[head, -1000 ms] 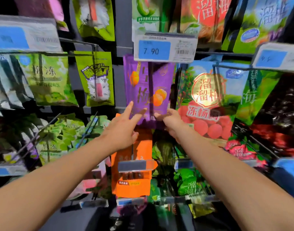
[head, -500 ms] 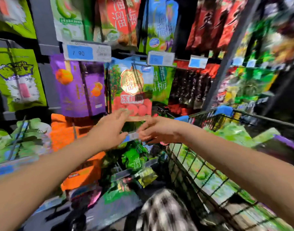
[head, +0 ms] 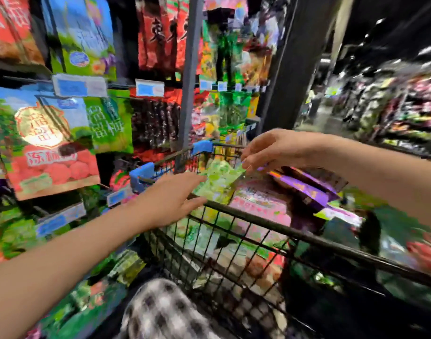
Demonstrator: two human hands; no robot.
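My right hand (head: 270, 150) hovers over a black wire shopping cart (head: 307, 237) with its fingers curled, pinching the end of a purple snack packet (head: 305, 185). The packet slants down under my wrist onto the goods in the cart. My left hand (head: 170, 199) reaches over the cart's near left rim with straight fingers and holds nothing. Its fingertips are next to a pale green packet (head: 216, 179) lying in the cart. The whole view is blurred by motion.
Hanging snack bags fill the rack on the left, among them a large red and blue bag (head: 45, 148), with price tags (head: 78, 85) on the rails. A grey post (head: 188, 77) stands behind the cart's blue corners (head: 142, 176). An aisle runs off at the right.
My view has swung right from the rack to the cart. Both hands left the purple packets on the rack and moved over the cart, the right one carrying a purple packet.
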